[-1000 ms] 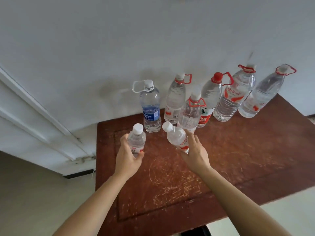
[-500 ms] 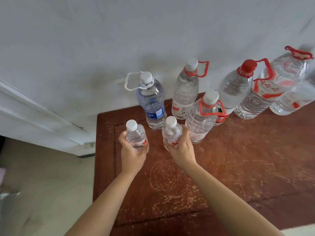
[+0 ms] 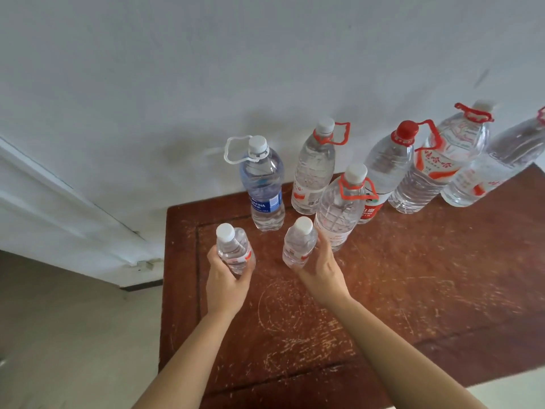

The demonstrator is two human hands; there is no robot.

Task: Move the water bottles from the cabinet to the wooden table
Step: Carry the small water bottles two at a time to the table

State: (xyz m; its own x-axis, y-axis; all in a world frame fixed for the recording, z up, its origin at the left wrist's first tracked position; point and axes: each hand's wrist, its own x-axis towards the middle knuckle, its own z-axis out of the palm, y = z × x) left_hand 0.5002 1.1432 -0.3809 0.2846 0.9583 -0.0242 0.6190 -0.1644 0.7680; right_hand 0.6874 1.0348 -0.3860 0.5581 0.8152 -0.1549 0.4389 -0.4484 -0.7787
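My left hand point(image 3: 225, 283) grips a small clear water bottle point(image 3: 233, 249) with a white cap, held upright over the left part of the scratched wooden table point(image 3: 413, 290). A second small bottle point(image 3: 297, 243) is upright in my right hand point(image 3: 323, 270), close to a large bottle with a red carry loop point(image 3: 342, 208). I cannot tell whether either small bottle's base touches the table. Behind them several large bottles line the wall, among them a blue-labelled one point(image 3: 264, 187) and a red-capped one point(image 3: 389, 169).
A white wall point(image 3: 265, 69) runs right behind the table. White door trim point(image 3: 73, 208) slants down at the left, above a pale floor point(image 3: 73, 335). The table's near half shows bare scratched wood.
The right-hand bottle went from tilted to upright. Both hands have settled lower and closer together in front of the large bottles, and my view has shifted left and nearer.
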